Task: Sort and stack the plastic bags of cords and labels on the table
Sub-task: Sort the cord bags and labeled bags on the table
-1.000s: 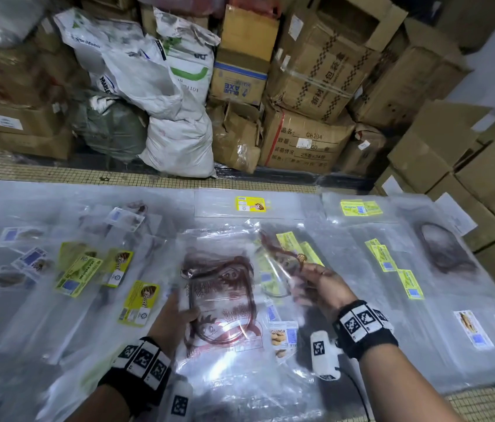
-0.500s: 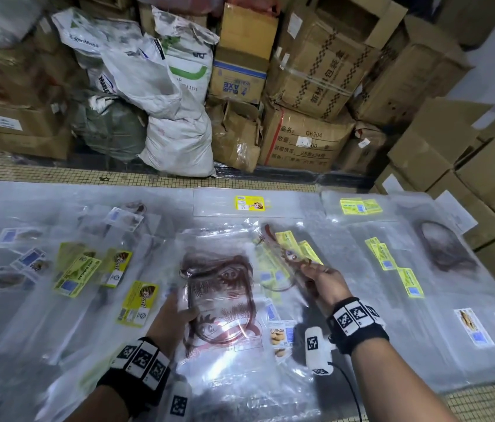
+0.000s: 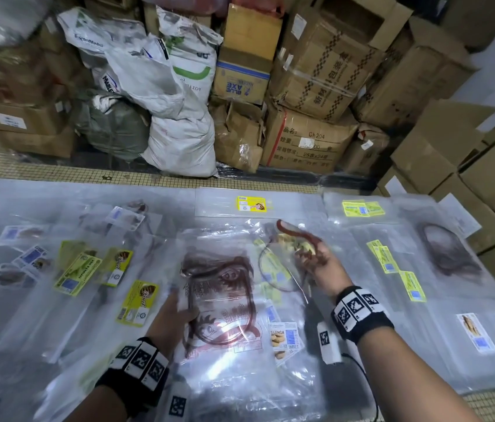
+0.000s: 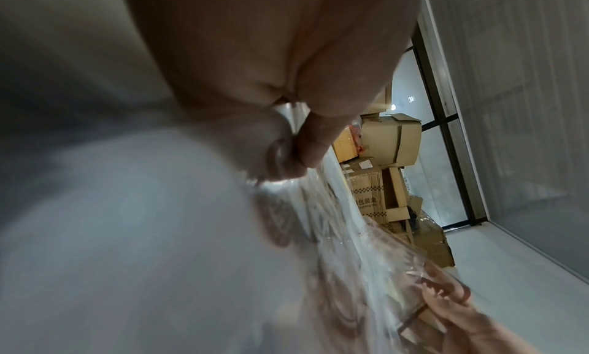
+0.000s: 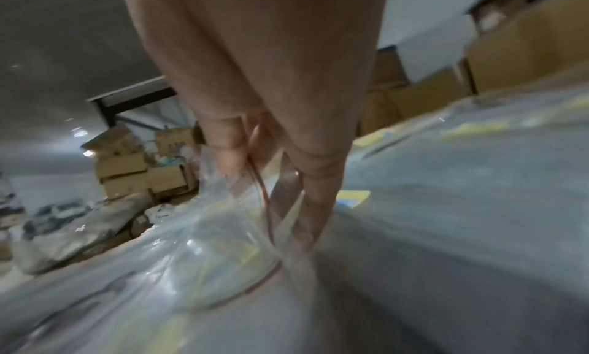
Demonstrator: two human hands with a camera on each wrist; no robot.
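Note:
A clear plastic bag with brown print and a brown cord (image 3: pixel 225 300) lies at the middle of the table. My left hand (image 3: pixel 176 315) pinches its left edge between thumb and fingers; the left wrist view shows that pinch on the bag edge (image 4: pixel 296 130). My right hand (image 3: pixel 310 254) holds another clear bag with a red-brown cord and a yellow label (image 3: pixel 289 242), lifted above the table. In the right wrist view my fingers (image 5: pixel 229 158) grip that crinkled bag (image 5: pixel 223 223).
Several clear bags with yellow labels (image 3: pixel 77 275) and white labels (image 3: pixel 477 333) cover the table on both sides. A dark cord bundle (image 3: pixel 450 254) lies at the right. Cardboard boxes (image 3: pixel 310 141) and white sacks (image 3: pixel 179 138) stand beyond the far edge.
My right hand has lifted its bag and carried it up and to the right. The left hand has stayed on the printed bag's edge.

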